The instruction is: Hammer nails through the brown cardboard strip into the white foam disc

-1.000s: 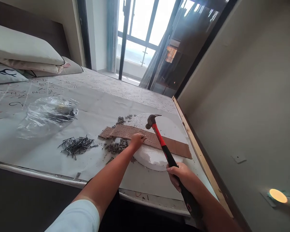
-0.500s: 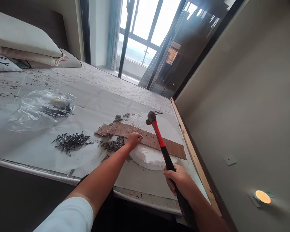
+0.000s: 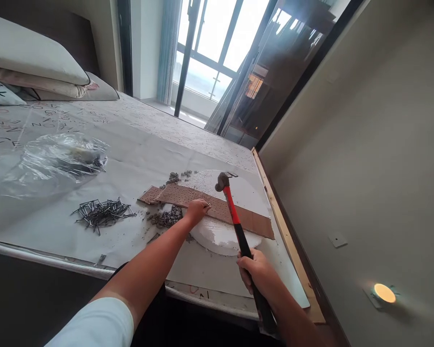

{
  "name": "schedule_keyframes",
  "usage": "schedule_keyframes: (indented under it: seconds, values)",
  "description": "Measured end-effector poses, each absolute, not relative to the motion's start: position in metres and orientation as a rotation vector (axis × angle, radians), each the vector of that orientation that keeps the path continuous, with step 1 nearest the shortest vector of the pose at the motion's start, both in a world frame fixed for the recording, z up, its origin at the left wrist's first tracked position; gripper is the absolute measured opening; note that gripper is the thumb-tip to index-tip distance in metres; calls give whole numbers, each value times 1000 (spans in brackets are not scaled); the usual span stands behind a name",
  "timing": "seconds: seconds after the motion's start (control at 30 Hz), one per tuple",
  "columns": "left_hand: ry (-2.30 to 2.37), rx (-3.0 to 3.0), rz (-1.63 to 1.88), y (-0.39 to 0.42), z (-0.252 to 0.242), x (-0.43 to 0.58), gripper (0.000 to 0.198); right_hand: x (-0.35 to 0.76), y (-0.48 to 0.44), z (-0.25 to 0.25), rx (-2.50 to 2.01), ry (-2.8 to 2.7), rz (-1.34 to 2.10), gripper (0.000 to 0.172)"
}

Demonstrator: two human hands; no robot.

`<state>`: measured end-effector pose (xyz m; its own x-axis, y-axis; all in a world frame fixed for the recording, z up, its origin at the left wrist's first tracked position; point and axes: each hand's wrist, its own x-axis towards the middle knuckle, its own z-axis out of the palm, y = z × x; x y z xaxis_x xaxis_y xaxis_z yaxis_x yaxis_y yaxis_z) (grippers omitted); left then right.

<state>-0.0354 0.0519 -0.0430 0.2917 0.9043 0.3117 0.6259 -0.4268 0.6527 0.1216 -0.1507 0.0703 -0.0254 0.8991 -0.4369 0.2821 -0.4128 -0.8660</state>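
Observation:
My right hand [image 3: 255, 270] is wrapped round the black grip of a claw hammer [image 3: 235, 217] with a red neck. The hammer's dark head is raised over a brown cardboard strip [image 3: 253, 219], pricked with many small holes. The strip lies across a round white foam slab [image 3: 217, 241]. My left hand [image 3: 196, 211] rests on the strip, its fingertips pinched on what looks like a nail, small and mostly hidden. To the left lies a heap of loose nails [image 3: 103, 213]. Grey crumbly bits [image 3: 168, 217] are piled beside the slab.
A clear plastic bag [image 3: 65, 159] with dark contents sits at the left on the sheet-covered mattress [image 3: 141, 149]. Pillows [image 3: 32, 50] are stacked at the far left. A wooden rail [image 3: 285, 226] runs along the right edge by the wall [image 3: 376, 159].
The whole view has shifted slightly, so things appear a little further left. The hammer stays raised, its head slightly lower in view. My left hand keeps its pinch at the strip.

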Motion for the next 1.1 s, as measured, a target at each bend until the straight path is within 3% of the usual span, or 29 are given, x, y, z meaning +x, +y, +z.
schedule_keyframes:
  seconds: [0.73,0.93,1.1]
  values:
    - [1380,2202,877,51,-40,-35,25,121,-150,73,-1667,-1261,1396,6]
    - [1421,2219,822,49,-38,-37,23,111,-148,46,-1732,-1206,1528,5]
    - [1399,2225,814,50,-38,-36,23,117,-150,64,-1660,-1245,1431,4]
